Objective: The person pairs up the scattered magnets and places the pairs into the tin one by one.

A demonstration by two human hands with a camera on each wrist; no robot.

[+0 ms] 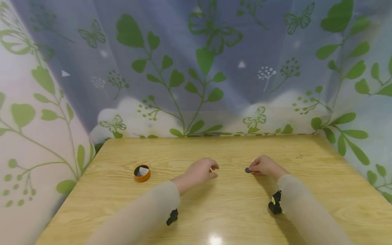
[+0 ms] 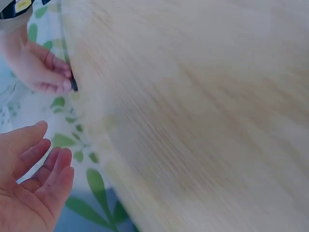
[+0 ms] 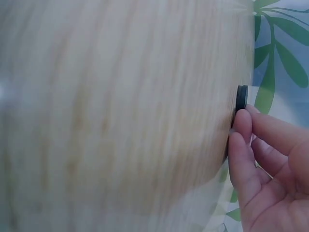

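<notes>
Between thumb and fingers, my right hand (image 1: 264, 166) pinches a small dark round disc (image 1: 247, 170) low over the table, right of the middle. In the right wrist view the disc (image 3: 242, 97) shows edge-on as a thin black piece, its lower part hidden by the fingertips. My left hand (image 1: 200, 171) hovers over the middle of the table, its fingers loosely bent with nothing between them. The left wrist view shows that hand (image 2: 36, 176) relaxed, with thumb and fingers apart. Left of it stands a round orange container (image 1: 142, 177) with white pieces (image 1: 143, 171) inside.
The wooden table (image 1: 232, 211) reaches back to a curtain (image 1: 183, 68) printed with green leaves and butterflies, which also hangs along both sides. A black wrist device (image 1: 275, 203) sits under the right sleeve, another (image 1: 172, 217) under the left.
</notes>
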